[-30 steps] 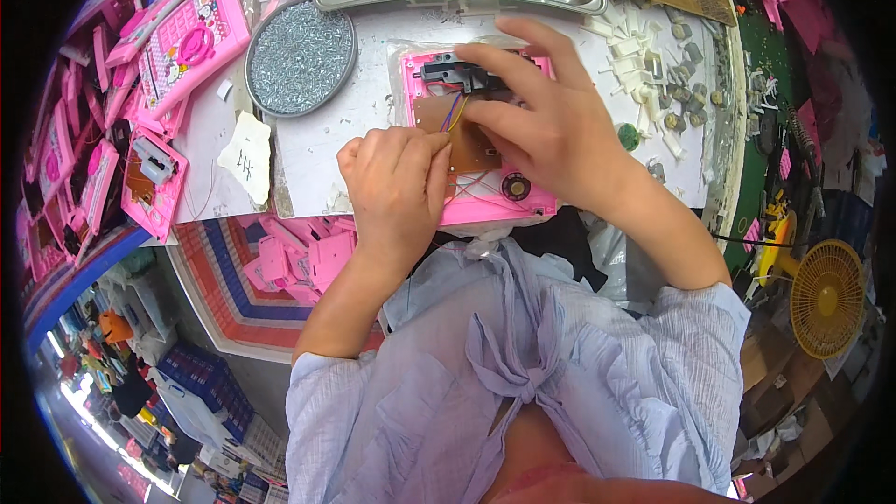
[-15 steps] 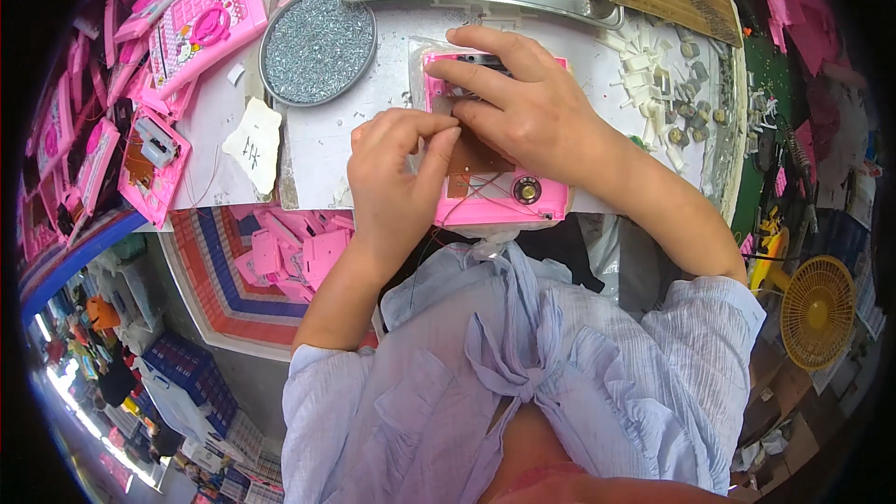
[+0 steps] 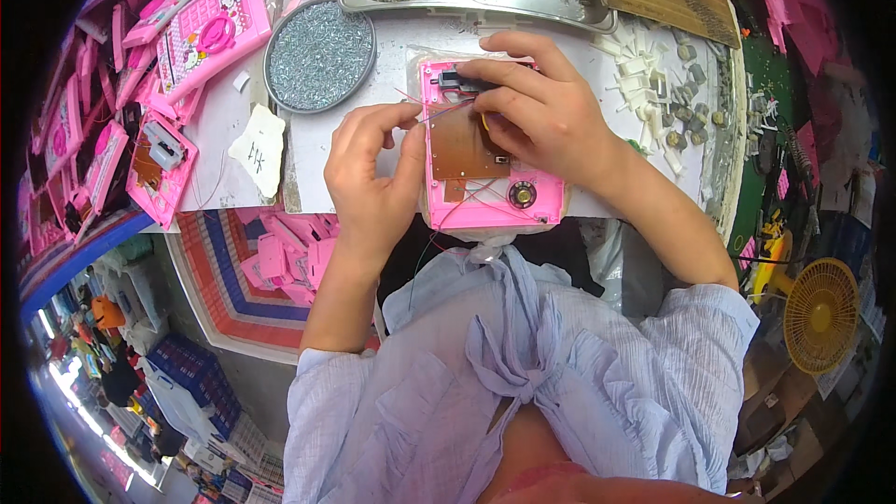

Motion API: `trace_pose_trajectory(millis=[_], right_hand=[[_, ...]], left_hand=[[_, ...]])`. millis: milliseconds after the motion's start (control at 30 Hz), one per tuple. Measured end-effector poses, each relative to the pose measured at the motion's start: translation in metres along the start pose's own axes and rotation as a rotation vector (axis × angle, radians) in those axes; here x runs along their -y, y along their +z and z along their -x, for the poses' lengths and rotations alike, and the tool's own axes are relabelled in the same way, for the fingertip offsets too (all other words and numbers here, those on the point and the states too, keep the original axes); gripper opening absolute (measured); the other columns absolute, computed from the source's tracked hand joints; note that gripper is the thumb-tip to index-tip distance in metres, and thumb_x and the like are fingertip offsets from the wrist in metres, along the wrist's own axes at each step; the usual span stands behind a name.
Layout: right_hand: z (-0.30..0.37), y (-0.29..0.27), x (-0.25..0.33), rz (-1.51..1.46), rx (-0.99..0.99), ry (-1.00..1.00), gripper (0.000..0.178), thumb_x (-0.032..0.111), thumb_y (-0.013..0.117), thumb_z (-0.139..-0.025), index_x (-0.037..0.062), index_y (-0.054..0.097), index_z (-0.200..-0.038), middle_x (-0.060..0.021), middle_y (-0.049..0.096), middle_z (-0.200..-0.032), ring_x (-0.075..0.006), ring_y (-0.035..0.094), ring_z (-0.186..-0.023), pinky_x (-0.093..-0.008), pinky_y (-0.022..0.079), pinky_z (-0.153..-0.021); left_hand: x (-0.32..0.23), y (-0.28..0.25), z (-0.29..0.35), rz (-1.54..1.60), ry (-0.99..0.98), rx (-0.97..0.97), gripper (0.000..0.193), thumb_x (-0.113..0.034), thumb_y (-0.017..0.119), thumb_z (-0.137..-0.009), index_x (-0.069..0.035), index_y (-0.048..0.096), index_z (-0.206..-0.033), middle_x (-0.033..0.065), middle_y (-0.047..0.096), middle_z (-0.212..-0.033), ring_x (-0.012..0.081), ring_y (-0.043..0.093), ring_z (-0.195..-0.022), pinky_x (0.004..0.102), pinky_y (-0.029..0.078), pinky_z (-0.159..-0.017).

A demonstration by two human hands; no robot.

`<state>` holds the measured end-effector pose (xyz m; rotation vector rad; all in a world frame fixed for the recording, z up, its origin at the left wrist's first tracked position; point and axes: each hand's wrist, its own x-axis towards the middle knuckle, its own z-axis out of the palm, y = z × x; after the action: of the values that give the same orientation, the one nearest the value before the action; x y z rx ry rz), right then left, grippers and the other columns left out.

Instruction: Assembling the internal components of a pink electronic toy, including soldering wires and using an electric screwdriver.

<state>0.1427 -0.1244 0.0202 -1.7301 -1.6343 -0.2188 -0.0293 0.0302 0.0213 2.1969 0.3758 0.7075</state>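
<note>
A pink plastic toy housing lies open on the table in front of me. In it are a brown circuit board, a round black-rimmed part, a dark boxy part at the top and several thin wires. My left hand is curled at the housing's left edge, thumb and index tips close together at the end of a thin wire. That wire runs to my right hand, which rests over the board's right side with fingers bent round the wires. Its thumb is hidden.
A round tray of small silvery screws stands left of the housing, a metal tray beyond it. White plastic pieces and small motor-like parts lie on the right. Pink housings are heaped left; a yellow fan stands at the far right.
My left hand has drawn back left from the board to the housing's edge. My right hand has shifted slightly right and down, uncovering more of the board and the dark part.
</note>
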Motion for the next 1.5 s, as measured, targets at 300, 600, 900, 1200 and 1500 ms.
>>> trace_pose_trajectory(millis=[300, 600, 900, 1200, 1500], right_hand=[[0.03, -0.024, 0.006, -0.103, -0.055, 0.15, 0.026, 0.006, 0.079, -0.066, 0.0111, 0.074, -0.091, -0.0052, 0.069, -0.126, -0.0372, 0.053, -0.123, -0.0437, 0.052, -0.095], [0.047, -0.035, 0.01, -0.273, -0.177, 0.43, 0.017, 0.006, 0.08, -0.071, 0.0105, 0.075, -0.086, -0.0063, 0.071, -0.125, -0.0328, 0.052, -0.123, -0.0431, 0.044, -0.103], [0.09, -0.079, 0.027, 0.026, -0.233, 0.492, 0.017, 0.001, 0.078, -0.075, 0.0066, 0.072, -0.09, -0.0085, 0.071, -0.121, -0.0313, 0.059, -0.112, -0.0438, 0.045, -0.099], [0.247, -0.129, 0.098, -0.443, -0.612, 1.49, 0.01, 0.011, 0.07, -0.096, 0.002, 0.07, -0.093, 0.0016, 0.064, -0.073, -0.0054, 0.059, -0.064, -0.0214, 0.046, -0.06], [0.209, -0.138, 0.055, -0.144, -0.529, 1.175, 0.028, 0.024, 0.071, -0.095, -0.0036, 0.07, -0.102, -0.008, 0.069, -0.077, -0.0073, 0.062, -0.065, -0.0252, 0.049, -0.061]], left_hand=[[-0.027, 0.035, -0.024, 0.208, 0.276, 0.264, 0.028, 0.001, 0.072, -0.084, -0.003, 0.066, -0.112, 0.0118, 0.071, -0.097, 0.029, 0.069, -0.079, 0.0355, 0.056, -0.068], [-0.035, 0.043, -0.048, 0.222, 0.069, 0.525, 0.014, -0.001, 0.072, -0.086, -0.001, 0.072, -0.101, 0.0114, 0.07, -0.086, 0.0236, 0.069, -0.071, 0.0333, 0.054, -0.063], [-0.041, 0.043, -0.044, 0.148, 0.111, 0.425, 0.008, -0.001, 0.071, -0.086, -0.001, 0.07, -0.094, 0.0093, 0.067, -0.082, 0.019, 0.064, -0.065, 0.03, 0.05, -0.058], [-0.032, 0.052, -0.021, 0.126, 0.289, 0.294, 0.008, 0.007, 0.069, -0.088, 0.002, 0.066, -0.094, 0.0115, 0.066, -0.085, 0.0184, 0.063, -0.071, 0.0274, 0.05, -0.064], [-0.021, 0.048, -0.007, 0.185, 0.205, 0.268, 0.004, 0.005, 0.066, -0.093, 0.003, 0.065, -0.097, 0.0093, 0.064, -0.088, 0.0137, 0.064, -0.072, 0.0256, 0.051, -0.065]])
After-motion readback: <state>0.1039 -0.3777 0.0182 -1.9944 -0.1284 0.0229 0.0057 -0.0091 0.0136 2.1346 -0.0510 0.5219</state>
